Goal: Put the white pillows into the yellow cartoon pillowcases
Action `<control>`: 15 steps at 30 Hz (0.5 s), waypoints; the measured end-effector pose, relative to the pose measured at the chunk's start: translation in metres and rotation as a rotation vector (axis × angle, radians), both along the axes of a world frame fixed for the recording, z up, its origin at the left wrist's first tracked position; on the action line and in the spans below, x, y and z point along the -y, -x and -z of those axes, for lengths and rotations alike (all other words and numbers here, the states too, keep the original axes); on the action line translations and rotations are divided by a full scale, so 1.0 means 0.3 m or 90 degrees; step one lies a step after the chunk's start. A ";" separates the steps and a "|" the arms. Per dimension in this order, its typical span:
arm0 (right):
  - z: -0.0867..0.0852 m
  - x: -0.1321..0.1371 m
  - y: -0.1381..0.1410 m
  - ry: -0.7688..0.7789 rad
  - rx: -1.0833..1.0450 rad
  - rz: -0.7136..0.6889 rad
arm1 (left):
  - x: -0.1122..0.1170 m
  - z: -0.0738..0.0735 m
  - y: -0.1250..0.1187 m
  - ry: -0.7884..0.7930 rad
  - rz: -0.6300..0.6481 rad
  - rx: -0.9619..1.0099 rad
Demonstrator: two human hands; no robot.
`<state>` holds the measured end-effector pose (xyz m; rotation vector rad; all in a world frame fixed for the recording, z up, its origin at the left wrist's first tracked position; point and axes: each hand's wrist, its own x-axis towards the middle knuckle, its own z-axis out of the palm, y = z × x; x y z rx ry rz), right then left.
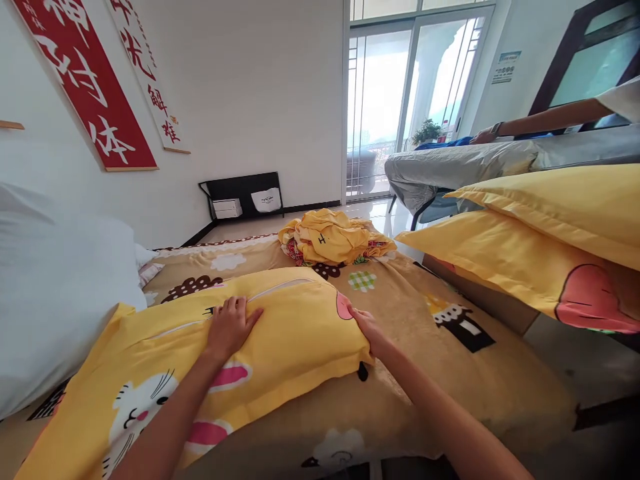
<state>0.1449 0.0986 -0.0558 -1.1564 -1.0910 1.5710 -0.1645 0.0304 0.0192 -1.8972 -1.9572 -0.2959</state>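
Observation:
A yellow pillow (295,333) with a white rabbit print lies across the bed before me. Along its upper side runs a long slit (280,288) in the pillowcase, with white showing through it. My left hand (231,325) rests on top of the pillow beside this slit, its thumb spread away from the fingers. At the pillow's right end, my right hand (369,332) holds the edge; some of its fingers are hidden.
A crumpled yellow cloth (330,237) lies farther back on the brown patterned bedsheet (400,313). White pillows (60,287) are at left. More yellow pillows (520,247) are stacked at right. Beyond them, another person's arm (545,123) reaches over a silvery-covered surface (460,167).

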 end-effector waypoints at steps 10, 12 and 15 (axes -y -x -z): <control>-0.039 0.196 -0.059 -0.155 0.035 0.096 | -0.015 -0.185 0.062 -0.070 0.007 0.033; -0.037 0.294 -0.072 -0.214 0.089 0.168 | -0.036 -0.289 0.029 -0.117 0.012 0.022; -0.011 0.456 -0.076 -0.363 0.189 0.077 | -0.063 -0.410 -0.031 -0.129 0.066 0.021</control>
